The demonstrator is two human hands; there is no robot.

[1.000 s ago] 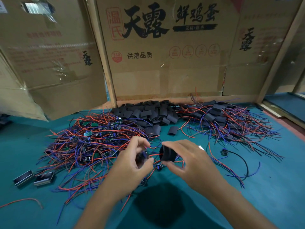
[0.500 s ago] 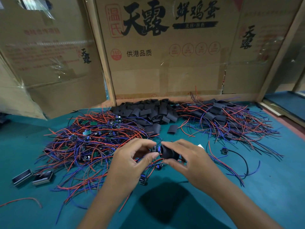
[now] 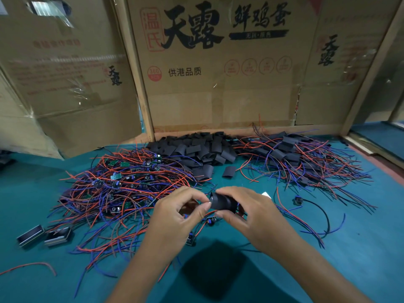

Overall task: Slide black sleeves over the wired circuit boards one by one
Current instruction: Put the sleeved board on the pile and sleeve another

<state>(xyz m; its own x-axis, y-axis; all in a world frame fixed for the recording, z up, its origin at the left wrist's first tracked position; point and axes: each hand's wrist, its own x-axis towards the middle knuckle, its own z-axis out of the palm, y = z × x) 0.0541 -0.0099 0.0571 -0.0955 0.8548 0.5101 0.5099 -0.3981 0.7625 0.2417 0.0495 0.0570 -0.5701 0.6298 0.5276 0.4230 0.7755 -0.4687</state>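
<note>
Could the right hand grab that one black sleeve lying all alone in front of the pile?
Probably not right away. The right hand is busy holding a black sleeve. The lone sleeve lies in the open just beyond it with nothing on top, so once freed it could likely reach.

Black sleeve (image 3: 223,201) held mid-air betw. both hands, lying roughly sideways, open end facing left; loose black sleeves (image 3: 196,149) heaped at back centre of table; bare wired boards (image 3: 122,182), red/blue leads, tangled at left; sleeved boards (image 3: 290,156) w/ wires piled at right.
</note>
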